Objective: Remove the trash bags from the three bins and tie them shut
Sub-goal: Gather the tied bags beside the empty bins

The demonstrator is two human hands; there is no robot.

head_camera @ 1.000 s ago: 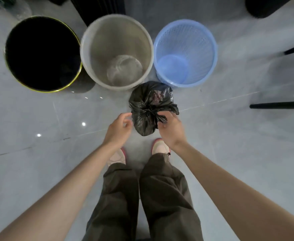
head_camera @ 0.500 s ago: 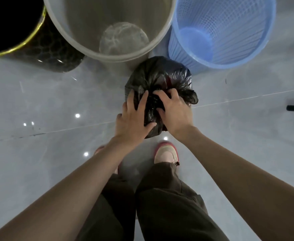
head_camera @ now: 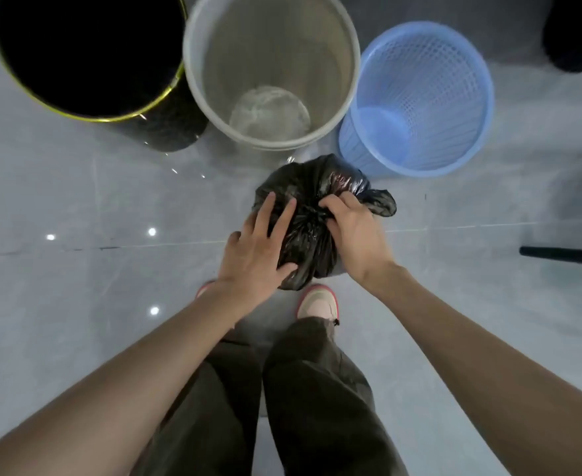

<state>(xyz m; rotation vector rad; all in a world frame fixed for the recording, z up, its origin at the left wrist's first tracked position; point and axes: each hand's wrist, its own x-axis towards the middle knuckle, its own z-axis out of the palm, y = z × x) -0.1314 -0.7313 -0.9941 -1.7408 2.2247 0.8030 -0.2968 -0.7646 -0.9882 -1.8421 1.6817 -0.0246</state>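
Black, soft, likely light, the bag [head_camera: 308,245] is pinched at its knot by the right hand [head_camera: 355,235] and steadied by the spread left hand [head_camera: 253,257].

Mid-frame, the left hand [head_camera: 253,255] lies flat on a black trash bag [head_camera: 312,214], while the right hand [head_camera: 353,231] pinches its gathered neck. Black bin [head_camera: 166,128], grey bin [head_camera: 349,84] and blue bin [head_camera: 468,146] line the top.

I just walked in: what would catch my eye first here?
A black trash bag at centre, the left hand spread flat on it, the right hand pinching its gathered neck. Behind stand three bins in a row: black bin with gold rim at left, grey bin in the middle, blue mesh bin at right.
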